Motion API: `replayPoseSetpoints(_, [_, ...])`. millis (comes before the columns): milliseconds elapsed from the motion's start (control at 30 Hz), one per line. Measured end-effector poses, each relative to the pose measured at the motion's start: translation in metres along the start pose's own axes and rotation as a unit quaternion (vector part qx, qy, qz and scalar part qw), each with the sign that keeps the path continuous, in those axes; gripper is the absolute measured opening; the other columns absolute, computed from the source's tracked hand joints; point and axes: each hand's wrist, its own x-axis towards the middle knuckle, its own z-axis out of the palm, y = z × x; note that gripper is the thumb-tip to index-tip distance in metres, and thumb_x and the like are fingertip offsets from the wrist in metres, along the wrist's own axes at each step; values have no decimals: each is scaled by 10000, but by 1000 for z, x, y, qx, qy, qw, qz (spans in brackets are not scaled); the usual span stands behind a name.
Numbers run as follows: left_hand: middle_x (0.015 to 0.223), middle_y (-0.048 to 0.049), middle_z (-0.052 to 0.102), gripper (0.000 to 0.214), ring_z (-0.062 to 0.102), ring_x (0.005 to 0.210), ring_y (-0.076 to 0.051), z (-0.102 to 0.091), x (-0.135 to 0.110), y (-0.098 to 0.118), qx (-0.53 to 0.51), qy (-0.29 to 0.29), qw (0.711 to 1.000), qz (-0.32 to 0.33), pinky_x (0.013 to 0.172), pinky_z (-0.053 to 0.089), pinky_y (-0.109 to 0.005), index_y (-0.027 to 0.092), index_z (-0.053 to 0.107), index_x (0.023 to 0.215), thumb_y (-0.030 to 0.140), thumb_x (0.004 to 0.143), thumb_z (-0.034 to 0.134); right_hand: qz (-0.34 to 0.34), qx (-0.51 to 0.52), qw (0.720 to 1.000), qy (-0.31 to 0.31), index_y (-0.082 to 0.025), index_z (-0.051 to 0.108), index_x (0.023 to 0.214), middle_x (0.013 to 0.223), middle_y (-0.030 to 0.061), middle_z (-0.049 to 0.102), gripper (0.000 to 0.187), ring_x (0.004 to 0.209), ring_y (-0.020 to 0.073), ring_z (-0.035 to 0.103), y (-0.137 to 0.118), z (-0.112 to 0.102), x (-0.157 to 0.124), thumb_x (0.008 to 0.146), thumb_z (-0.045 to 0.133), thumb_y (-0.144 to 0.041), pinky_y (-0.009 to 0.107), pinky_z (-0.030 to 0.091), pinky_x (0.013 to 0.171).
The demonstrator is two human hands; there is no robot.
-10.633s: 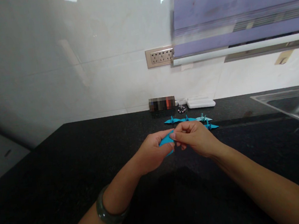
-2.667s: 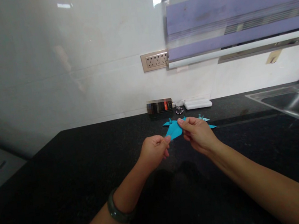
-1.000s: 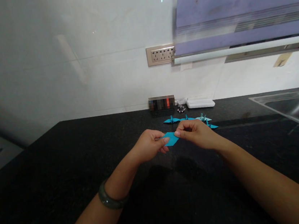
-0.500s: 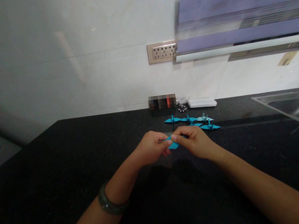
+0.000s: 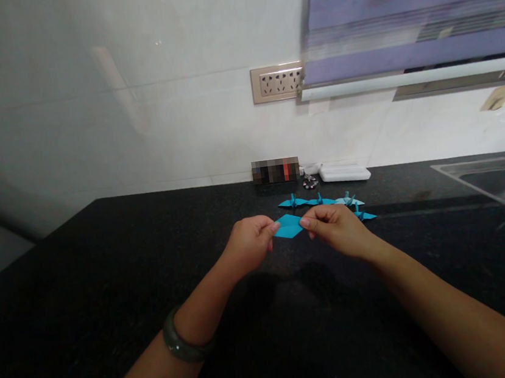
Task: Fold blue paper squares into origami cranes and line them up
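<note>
A folded piece of blue origami paper, shaped like a flat diamond, is stretched between my two hands above the dark counter. My left hand pinches its left corner between thumb and fingers. The right corner is gripped the same way by my right hand. Just beyond the hands lie several folded paper cranes, among them a blue crane at the left and a paler crane farther right. My right hand partly hides the nearer ones.
Against the tiled wall, a blurred-out box, a beaded ring and a white case stand on the black counter. A metal sink is set in at the right. Above are a socket panel and a purple panel.
My hands have moved apart. My right thumb has shifted from the middle of the paper to its right corner, so more of the blue diamond shows. The view has shifted slightly.
</note>
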Motion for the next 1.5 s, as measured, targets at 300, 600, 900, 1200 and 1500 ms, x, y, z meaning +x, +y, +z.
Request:
replayPoseSetpoints(300, [566, 7, 544, 263, 456, 536, -98, -2, -1, 7, 20, -50, 998, 43, 500, 298, -202, 139, 600, 619, 301, 779, 468, 9, 25, 999, -33, -172, 577, 623, 548, -21, 498, 254, 514, 99, 415, -1, 1, 0, 757, 552, -386, 235, 293, 487])
replayPoseSetpoints(600, [558, 14, 533, 281, 464, 547, -98, 2, -2, 10, 16, -24, 998, 49, 522, 300, -208, 146, 577, 602, 293, 799, 441, 64, 91, 992, -59, -159, 574, 581, 482, -36, 475, 260, 436, 70, 362, -3, 8, -1, 685, 630, -390, 214, 236, 418])
replayPoseSetpoints(900, [573, -8, 597, 238, 443, 414, -70, 1, 0, 0, -182, -78, 976, -93, 416, 314, -188, 123, 578, 686, 348, 739, 523, 31, 65, 995, -64, -166, 626, 592, 426, -35, 418, 352, 405, 79, 354, 5, -1, 0, 787, 503, -432, 228, 247, 419])
replayPoseSetpoints(1200, [525, 0, 568, 269, 452, 406, -74, 4, 0, -4, -91, -91, 991, -46, 405, 321, -177, 131, 580, 678, 337, 787, 447, 31, 91, 994, -47, -169, 650, 778, 664, 5, 578, 215, 553, 102, 457, 3, 7, 1, 737, 589, -371, 228, 335, 498])
replayPoseSetpoints(1500, [540, -1, 591, 304, 492, 467, -86, 8, 0, -3, -4, -83, 997, 11, 459, 324, -185, 142, 612, 668, 320, 808, 410, 10, 30, 999, -24, -144, 590, 654, 579, -15, 503, 227, 539, 95, 422, 0, 16, 0, 769, 531, -330, 221, 325, 497])
